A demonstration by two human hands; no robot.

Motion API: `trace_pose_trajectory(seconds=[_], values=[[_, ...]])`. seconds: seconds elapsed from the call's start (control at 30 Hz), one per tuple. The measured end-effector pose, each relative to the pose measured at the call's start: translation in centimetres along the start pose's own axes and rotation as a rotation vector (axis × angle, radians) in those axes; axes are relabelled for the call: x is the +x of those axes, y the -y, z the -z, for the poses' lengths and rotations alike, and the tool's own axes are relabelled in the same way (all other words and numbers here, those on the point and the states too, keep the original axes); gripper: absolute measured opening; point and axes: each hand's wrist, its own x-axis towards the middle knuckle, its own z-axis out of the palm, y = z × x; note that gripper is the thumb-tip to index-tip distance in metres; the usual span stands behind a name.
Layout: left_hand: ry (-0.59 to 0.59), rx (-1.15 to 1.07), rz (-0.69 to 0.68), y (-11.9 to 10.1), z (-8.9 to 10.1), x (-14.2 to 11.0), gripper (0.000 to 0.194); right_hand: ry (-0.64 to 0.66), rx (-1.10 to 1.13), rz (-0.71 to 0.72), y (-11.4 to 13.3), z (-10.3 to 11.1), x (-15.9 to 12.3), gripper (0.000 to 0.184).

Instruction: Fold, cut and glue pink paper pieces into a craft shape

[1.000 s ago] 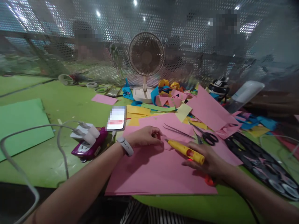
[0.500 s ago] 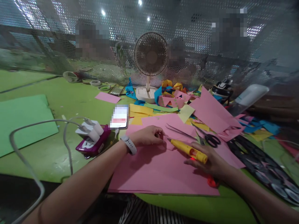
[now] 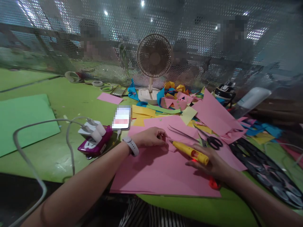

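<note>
Behind the bright green table (image 3: 82, 97) stands a perforated metal screen (image 3: 199, 34), with blurred people beyond it. At its foot a white fan (image 3: 155, 58) faces forward, and folded paper shapes (image 3: 174, 102) in blue, orange and pink are heaped just beside its base.

Near the table's front edge lies a large pink sheet (image 3: 165, 176). Over it, the left hand (image 3: 150, 137), a pale watch (image 3: 131, 146) at its wrist, is curled with thumb and forefinger brought near each other at the edge of a small pink piece (image 3: 172, 146) — whether they pinch it, I cannot tell. The right hand (image 3: 214, 162) is clamped around a yellow tool (image 3: 187, 150) that looks like a glue gun; a red glow shows on its underside. Its dark tip points left, right by the small pink piece.

Beyond the tool lie tweezers (image 3: 182, 133) and, to their right, black-handled scissors (image 3: 215, 142). Left of the hands, a phone (image 3: 121, 118) lies face up near a purple power strip (image 3: 94, 146) — white plugs (image 3: 93, 130) sit on top. Far right is a black tray (image 3: 265, 167) with round wells.
</note>
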Motion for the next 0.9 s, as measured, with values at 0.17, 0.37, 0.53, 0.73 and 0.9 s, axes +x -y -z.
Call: trace_pose_trajectory(seconds=[0.17,0.37,0.53,0.73,0.9], values=[[0.009,0.026,0.012,-0.1,0.1,0.0,0.028,0.033,0.024,-0.04,0.6,0.4,0.3,0.024],[0.018,0.019,0.029,-0.1,0.0,-0.1,0.03,0.031,0.053,-0.03,0.7,0.5,0.5,0.028],[0.02,0.025,0.017,-0.1,0.0,0.0,0.029,0.123,0.093,-0.102,1.3,0.9,0.6,0.03],[0.022,0.041,0.007,-0.2,0.1,-0.1,0.027,0.098,0.123,-0.137,0.9,0.5,0.5,0.033],[0.011,0.07,0.012,-0.3,0.1,-0.1,0.027,0.096,0.104,-0.127,0.7,0.4,0.4,0.032]])
